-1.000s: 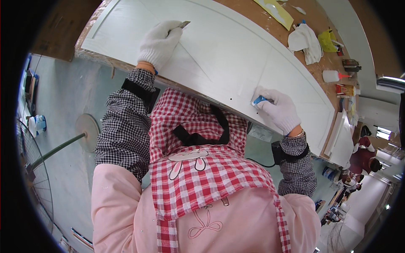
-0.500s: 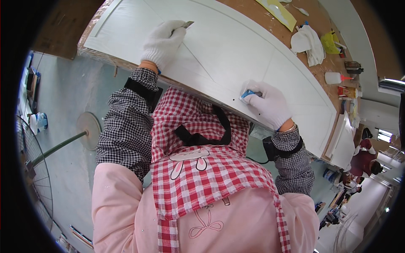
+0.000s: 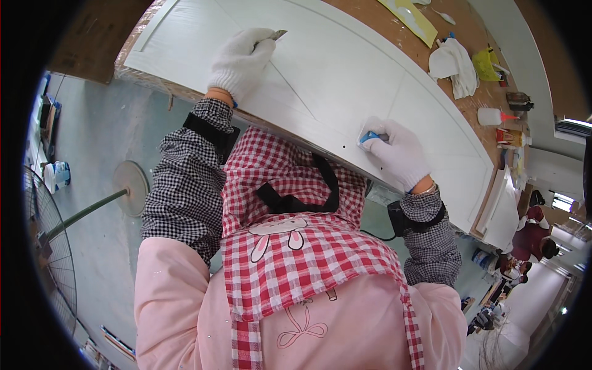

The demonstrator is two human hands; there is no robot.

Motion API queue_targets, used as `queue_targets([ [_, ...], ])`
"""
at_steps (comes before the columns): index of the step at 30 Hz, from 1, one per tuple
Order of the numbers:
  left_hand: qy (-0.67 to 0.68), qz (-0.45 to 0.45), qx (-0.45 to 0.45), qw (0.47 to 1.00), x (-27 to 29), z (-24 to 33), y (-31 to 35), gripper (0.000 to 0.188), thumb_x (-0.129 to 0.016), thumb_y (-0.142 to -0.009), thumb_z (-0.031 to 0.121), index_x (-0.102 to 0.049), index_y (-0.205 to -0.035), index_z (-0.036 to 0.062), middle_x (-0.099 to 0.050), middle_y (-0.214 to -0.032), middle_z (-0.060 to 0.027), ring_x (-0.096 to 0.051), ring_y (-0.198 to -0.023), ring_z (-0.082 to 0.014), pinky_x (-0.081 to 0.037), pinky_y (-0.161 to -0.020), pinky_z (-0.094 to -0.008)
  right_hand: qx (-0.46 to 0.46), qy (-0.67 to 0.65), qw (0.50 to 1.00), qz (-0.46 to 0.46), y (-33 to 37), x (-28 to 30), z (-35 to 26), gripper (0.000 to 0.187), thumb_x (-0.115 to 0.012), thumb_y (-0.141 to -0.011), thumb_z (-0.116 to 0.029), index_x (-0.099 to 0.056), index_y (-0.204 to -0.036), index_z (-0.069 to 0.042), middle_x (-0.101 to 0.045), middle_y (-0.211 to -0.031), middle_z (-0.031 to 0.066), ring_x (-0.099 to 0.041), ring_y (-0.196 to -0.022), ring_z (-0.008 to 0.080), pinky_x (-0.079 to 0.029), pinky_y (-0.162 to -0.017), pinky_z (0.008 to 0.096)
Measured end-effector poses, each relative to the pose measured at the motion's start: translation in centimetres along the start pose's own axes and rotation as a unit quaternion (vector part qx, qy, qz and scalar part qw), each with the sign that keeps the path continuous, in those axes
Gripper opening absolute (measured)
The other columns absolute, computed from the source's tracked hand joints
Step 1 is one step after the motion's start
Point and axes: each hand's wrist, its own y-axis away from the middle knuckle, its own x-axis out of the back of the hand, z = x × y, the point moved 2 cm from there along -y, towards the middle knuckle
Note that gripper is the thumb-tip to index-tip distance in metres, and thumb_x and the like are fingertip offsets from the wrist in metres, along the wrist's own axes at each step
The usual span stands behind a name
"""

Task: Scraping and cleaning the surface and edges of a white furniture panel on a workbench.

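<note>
1. At the lower middle, nearest the camera, a red-and-white checked apron covers the person's front, over a pink top.
2. Just beyond it lies the panel, long and white, set slantwise across the upper view, with two small dark holes near its close edge.
3. The right hand, in a white knit glove, is over the panel's near side, its fingers closed around a blue tool; the tool's underside is hidden.
4. Farther up, the left hand, gloved alike, is curled with thumb and fingers pinching a thin metal blade, whose tip sticks out past them. Whether this hand touches the panel cannot be told.
5. Past the panel's far edge, the brown bench bears a yellow sheet, a white cloth, a yellow bag and a red-nozzled bottle.
6. Well off at right, a co-worker wears dark red.
</note>
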Motion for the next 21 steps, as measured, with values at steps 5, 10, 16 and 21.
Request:
queue_targets([
  [5,-0.03,0.014,-0.025,0.999,-0.1,-0.9,-0.2,0.037,-0.059,-0.096,0.022,-0.067,-0.125,-0.0004,-0.071,-0.108,-0.0133,-0.065,-0.09,-0.0179,-0.053,-0.082,-0.0295,0.049,-0.03,0.998,0.023,-0.8,-1.0,-0.3,0.027,-0.067,-0.084,-0.02,-0.07,-0.107,-0.006,-0.069,-0.091,0.01,-0.065,-0.085,0.019,-0.052,-0.081,0.0315],
  [10,-0.021,0.007,-0.016,1.0,0.0,-0.1,0.0,0.037,-0.059,-0.097,0.023,-0.067,-0.124,-0.0007,-0.071,-0.106,-0.0126,-0.065,-0.089,-0.0178,-0.053,-0.081,-0.0295,-0.003,-0.016,0.999,-0.032,-0.6,-0.1,1.9,0.026,-0.066,-0.085,-0.019,-0.07,-0.107,-0.006,-0.069,-0.093,0.0099,-0.065,-0.087,0.0203,-0.051,-0.084,0.0318],
  [16,-0.024,0.019,-0.036,0.999,0.0,-0.3,-0.1,0.036,-0.059,-0.097,0.023,-0.067,-0.123,-0.0008,-0.071,-0.103,-0.0117,-0.065,-0.087,-0.0174,-0.053,-0.081,-0.0294,0.055,-0.055,0.997,0.009,-1.6,-2.3,-1.6,0.024,-0.065,-0.085,-0.018,-0.069,-0.105,-0.005,-0.067,-0.091,0.0089,-0.064,-0.086,0.0197,-0.051,-0.083,0.0305],
  [21,-0.011,0.013,-0.02,1.0,-0.3,-0.8,-0.2,0.036,-0.059,-0.097,0.023,-0.067,-0.123,-0.0007,-0.071,-0.106,-0.0129,-0.065,-0.092,-0.0194,-0.052,-0.084,-0.0304,0.04,-0.017,0.999,-0.022,-1.0,-0.6,-1.0,0.022,-0.065,-0.086,-0.018,-0.068,-0.104,-0.006,-0.066,-0.09,0.008,-0.062,-0.084,0.02,-0.05,-0.082,0.0306],
])
